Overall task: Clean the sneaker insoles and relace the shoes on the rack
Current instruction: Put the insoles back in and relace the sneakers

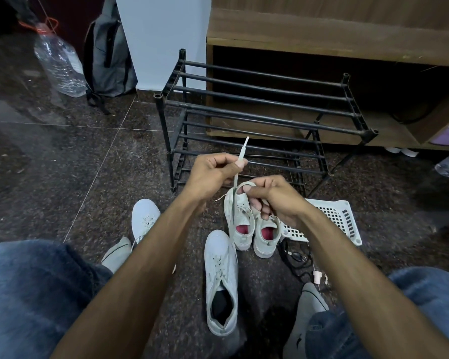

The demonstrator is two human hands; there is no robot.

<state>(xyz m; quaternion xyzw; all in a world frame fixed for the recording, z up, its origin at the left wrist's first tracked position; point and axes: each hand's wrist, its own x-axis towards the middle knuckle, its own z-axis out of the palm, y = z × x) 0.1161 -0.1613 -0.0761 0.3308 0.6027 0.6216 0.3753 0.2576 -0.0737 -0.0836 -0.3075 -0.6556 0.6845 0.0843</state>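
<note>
Your knees in blue jeans (31, 294) frame the bottom of the view, and both forearms reach forward between them. Out at their ends, your left hand (210, 174) pinches a white shoelace (240, 161) between thumb and fingers, its tipped end pointing up and away toward the rack, the rest running down to the sneaker below. Your right hand (272, 198) is curled round another stretch of the same lace, looped over a fingertip, just above a pair of pale sneakers with pink insoles (252, 226) standing side by side on the floor. Nearer you lies a white high-top (221, 281), heel toward you; another white sneaker (144, 218) sits off to the left. Touching the pink-lined pair on the right is a white plastic basket (335, 216) — tipped flat on the dark stone floor (49, 164). Beyond your hands stands the black shoe rack (257, 104), against a wooden cabinet (322, 29). Far left, a grey backpack (106, 53) leans beside a clear plastic bottle (57, 63).
</note>
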